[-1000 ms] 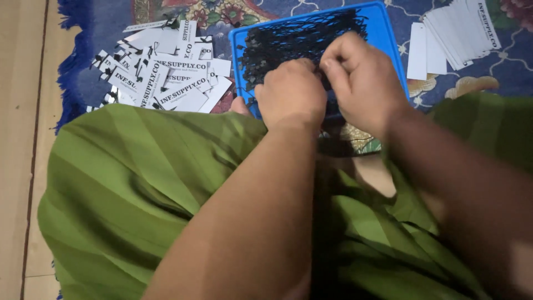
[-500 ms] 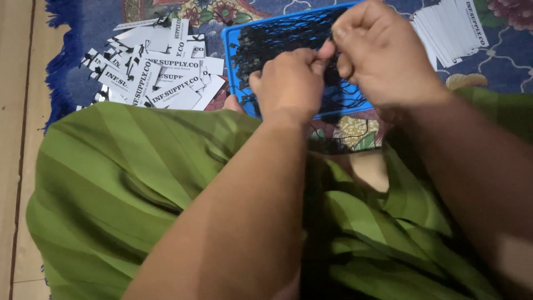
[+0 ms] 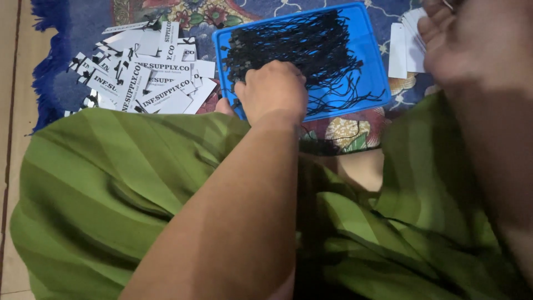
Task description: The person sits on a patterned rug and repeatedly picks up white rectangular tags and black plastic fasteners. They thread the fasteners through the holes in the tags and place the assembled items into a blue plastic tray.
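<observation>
Left hand [image 3: 273, 91] curls, grip pressed into black strings [image 3: 311, 50] in blue tray [image 3: 363, 41], likely gathering one; right hand [image 3: 472, 39] near white tags [image 3: 404, 47], grip indeterminate.

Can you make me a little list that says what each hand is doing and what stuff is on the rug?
left hand: curled on the black strings, at the tray's near edge
right hand: raised beside the stack of blank white tags; grip unclear
tray: blue, flat, full of strings
printed tags: white heap, left of tray
rug: blue, flowered
clothing: green, over the lap
</observation>
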